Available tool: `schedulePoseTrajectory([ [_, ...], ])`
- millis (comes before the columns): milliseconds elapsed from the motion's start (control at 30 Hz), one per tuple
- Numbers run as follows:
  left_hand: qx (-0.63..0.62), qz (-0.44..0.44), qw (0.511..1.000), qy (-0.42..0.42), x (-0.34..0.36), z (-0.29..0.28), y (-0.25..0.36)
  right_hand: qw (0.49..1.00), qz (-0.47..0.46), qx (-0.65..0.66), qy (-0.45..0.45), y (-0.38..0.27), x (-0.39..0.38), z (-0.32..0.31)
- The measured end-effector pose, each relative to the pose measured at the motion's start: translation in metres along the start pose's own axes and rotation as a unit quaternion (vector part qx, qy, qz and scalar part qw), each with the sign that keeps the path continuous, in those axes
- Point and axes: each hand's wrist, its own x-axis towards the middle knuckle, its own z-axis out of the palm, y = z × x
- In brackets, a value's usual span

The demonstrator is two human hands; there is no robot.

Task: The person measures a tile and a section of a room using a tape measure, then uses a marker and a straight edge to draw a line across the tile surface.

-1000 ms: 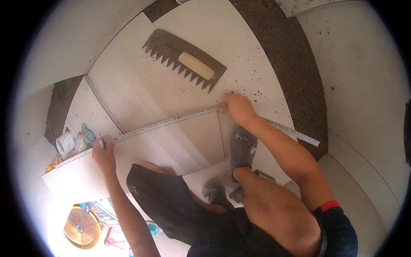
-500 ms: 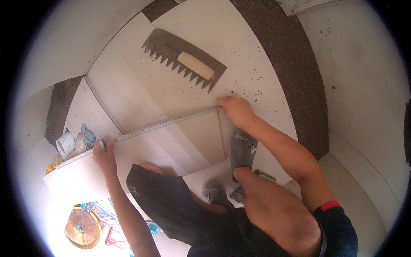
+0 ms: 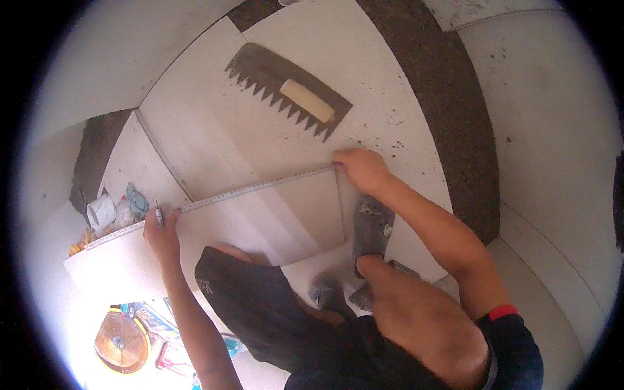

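Note:
A tape measure's blade (image 3: 260, 186) runs along the far edge of a pale tile (image 3: 279, 211). At the tile's right far corner, my right hand (image 3: 361, 170) pinches the end of the blade. My left hand (image 3: 162, 235) is closed at the far edge on the left, against the blade. A slim white marker (image 3: 159, 214) with a dark tip sticks up between its fingers. The blade continues left past this hand; the tape's case cannot be made out.
Beyond the tile lies a notched trowel (image 3: 289, 91) with a wooden handle. A white cup (image 3: 101, 213) and a bluish cloth (image 3: 137, 199) sit at the left. My shoe (image 3: 372, 227) is beside the tile's right edge. A round yellow-rimmed fan (image 3: 121, 341) stands lower left. Dark bare floor (image 3: 448, 110) borders the pale tiles.
The blade now shows as a narrower strip along the tile's edge. Both hands keep their places on it, and the whole view has shifted slightly.

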Motion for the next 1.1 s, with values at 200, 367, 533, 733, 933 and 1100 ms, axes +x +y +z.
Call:
schedulePoseTrajectory([
  [200, 0.002, -0.006, 1.0, -0.012, 0.001, -0.001, -0.002, 1.0, 0.006, -0.009, 0.006, 0.003, 0.002, 0.003],
  [367, -0.009, -0.021, 1.0, 0.017, -0.013, -0.008, -0.006, 0.997, -0.012, 0.066, 0.024, -0.01, -0.005, -0.014],
  [533, -0.02, -0.177, 0.984, 0.025, -0.037, -0.028, -0.044, 0.996, 0.031, 0.08, 0.012, 0.035, -0.004, 0.025],
  [733, -0.094, -0.316, 0.934, 0.137, -0.016, -0.112, -0.118, 0.95, 0.094, 0.299, -0.001, 0.051, 0.011, 0.05],
  [933, 0.174, -0.256, 0.936, 0.166, 0.007, -0.164, -0.199, 0.997, 0.048, -0.003, -0.054, 0.017, 0.009, 0.018],
  [1100, 0.26, -0.234, 0.931, 0.102, 0.039, -0.183, -0.247, 0.983, -0.125, -0.056, 0.123, 0.094, 0.014, 0.075],
])
